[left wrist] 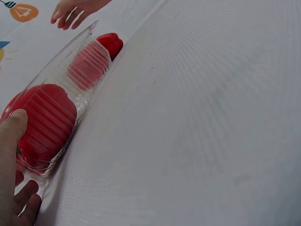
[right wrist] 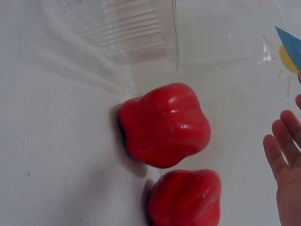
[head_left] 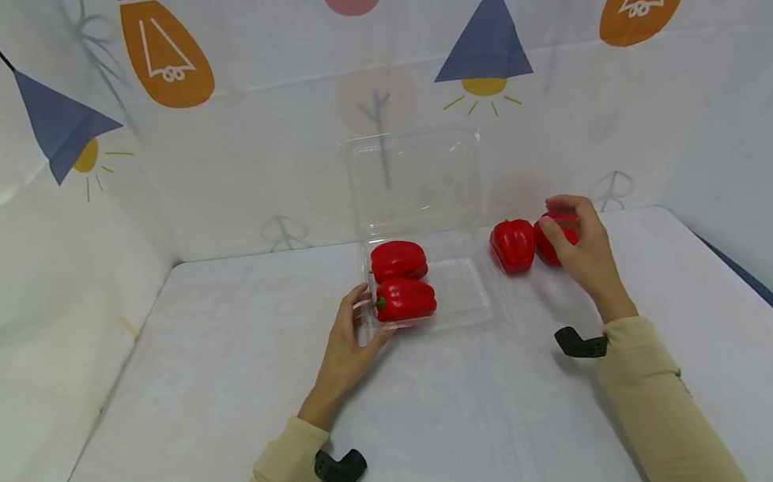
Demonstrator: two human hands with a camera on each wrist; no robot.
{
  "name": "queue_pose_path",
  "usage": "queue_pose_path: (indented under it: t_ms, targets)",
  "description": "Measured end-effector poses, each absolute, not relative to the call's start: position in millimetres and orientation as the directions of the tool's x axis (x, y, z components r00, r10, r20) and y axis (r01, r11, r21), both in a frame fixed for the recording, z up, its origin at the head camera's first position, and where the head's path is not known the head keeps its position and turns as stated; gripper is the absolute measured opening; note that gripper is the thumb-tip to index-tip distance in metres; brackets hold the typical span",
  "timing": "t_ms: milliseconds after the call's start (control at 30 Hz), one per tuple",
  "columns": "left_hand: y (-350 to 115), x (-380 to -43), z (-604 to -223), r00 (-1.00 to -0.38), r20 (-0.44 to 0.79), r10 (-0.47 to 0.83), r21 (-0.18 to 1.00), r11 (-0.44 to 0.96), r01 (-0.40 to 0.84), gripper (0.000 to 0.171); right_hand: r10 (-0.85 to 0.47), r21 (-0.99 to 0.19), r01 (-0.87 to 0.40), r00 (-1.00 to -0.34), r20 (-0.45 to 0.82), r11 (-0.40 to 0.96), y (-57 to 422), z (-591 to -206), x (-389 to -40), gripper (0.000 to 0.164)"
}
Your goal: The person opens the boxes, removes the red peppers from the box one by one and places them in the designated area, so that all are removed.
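Observation:
My left hand [head_left: 349, 349] grips the left front corner of a clear plastic clamshell box [head_left: 459, 288], thumb [left wrist: 16, 125] against its ribbed wall. Two red bell peppers lie sideways in the box's left half: a rear pepper [head_left: 398, 260] and a front pepper [head_left: 404, 299] with a green stem. To the right of the box, a third pepper [head_left: 513, 246] stands on the table beside a fourth pepper [head_left: 564, 227]. My right hand [head_left: 584, 250] hovers at the fourth pepper, partly covering it in the head view. In the right wrist view its fingers [right wrist: 282, 136] are extended, apart from both peppers.
The box's transparent lid [head_left: 416, 182] stands raised at the back, near a white cloth backdrop [head_left: 273, 127] printed with lamps and bulbs. A white cloth [head_left: 239, 329] covers the table. Each wrist wears a black mount [head_left: 341, 469].

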State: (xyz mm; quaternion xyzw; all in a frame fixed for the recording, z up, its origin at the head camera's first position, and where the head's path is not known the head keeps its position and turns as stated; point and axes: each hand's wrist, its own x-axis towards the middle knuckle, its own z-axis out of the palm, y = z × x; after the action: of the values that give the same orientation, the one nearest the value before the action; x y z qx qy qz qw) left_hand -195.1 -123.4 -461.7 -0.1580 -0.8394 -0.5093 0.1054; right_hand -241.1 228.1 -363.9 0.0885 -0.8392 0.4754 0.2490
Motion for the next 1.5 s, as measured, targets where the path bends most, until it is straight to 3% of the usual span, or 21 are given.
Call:
queue_pose_path:
  t_ms: [333, 633, 933, 1333, 1500]
  targets:
    - [-123, -194, -461, -0.921, 0.354, 0.16, 0.822, 0.416, 0.388, 0.077, -0.105, -0.699, -0.418, -0.889, 0.445, 0.58, 221, -380, -251, 0.047]
    - [-123, -195, -461, -0.925, 0.343, 0.164, 0.829, 0.41, 0.38, 0.076, -0.186, -0.693, -0.419, -0.903, 0.389, 0.586, 209, -384, -250, 0.046]
    - [-123, -195, -460, -0.921, 0.352, 0.169, 0.82, 0.418, 0.391, 0.077, -0.312, -0.685, -0.497, -0.868, 0.387, 0.532, 193, -389, -248, 0.042]
    - [-122, -194, -458, -0.93, 0.331, 0.163, 0.83, 0.419, 0.369, 0.077, -0.39, -0.71, -0.471, -0.873, 0.292, 0.524, 173, -393, -245, 0.048]
    - [-123, -193, -458, -0.927, 0.342, 0.157, 0.831, 0.41, 0.376, 0.078, -0.453, -0.678, -0.526, -0.838, 0.306, 0.514, 163, -399, -244, 0.048]
